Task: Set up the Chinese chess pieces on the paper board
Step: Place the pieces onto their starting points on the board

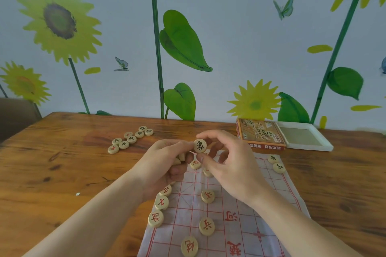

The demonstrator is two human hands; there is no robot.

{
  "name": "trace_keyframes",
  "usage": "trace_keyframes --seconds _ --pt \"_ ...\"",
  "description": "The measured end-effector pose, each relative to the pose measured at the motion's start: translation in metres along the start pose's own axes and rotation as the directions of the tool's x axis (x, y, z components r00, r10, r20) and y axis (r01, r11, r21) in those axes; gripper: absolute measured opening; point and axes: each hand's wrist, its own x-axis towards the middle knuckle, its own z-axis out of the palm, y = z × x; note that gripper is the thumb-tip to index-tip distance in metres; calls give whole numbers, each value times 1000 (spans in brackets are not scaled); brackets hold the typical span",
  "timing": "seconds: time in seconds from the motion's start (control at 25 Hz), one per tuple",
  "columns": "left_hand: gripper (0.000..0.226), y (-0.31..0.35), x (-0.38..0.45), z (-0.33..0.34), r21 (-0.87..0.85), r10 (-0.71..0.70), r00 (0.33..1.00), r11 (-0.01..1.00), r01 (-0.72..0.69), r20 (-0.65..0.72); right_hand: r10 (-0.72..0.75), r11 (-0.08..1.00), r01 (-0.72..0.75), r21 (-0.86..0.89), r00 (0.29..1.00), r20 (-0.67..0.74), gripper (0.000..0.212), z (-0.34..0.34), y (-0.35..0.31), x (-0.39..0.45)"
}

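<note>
A white paper board (pixel 236 204) with red grid lines lies on the wooden table (pixel 62 173). Several round wooden pieces with red characters sit on its left part, such as one piece (pixel 207 196) and another (pixel 206 226). My right hand (pixel 229 167) pinches a black-lettered piece (pixel 200 145) between thumb and forefinger, raised above the board's far end. My left hand (pixel 167 162) is right beside it, fingers touching that piece and curled round several more pieces (pixel 180 158). Two black-lettered pieces (pixel 278 167) rest at the board's far right corner.
A loose cluster of several pieces (pixel 130 139) lies on the table at the far left. The orange chess box (pixel 261 134) and its white tray lid (pixel 305 135) stand at the back right against the sunflower wall.
</note>
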Motion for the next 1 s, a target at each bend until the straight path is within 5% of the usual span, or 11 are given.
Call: trace_keyframes --seconds 0.76,1.0 --pt "23 -10 11 64 75 -15 996 997 8 89 -41 982 23 -188 995 -93 35 -63 7 -33" --pt "12 -12 19 100 -154 -125 992 980 126 17 26 977 -60 -206 986 -167 33 -110 18 -61"
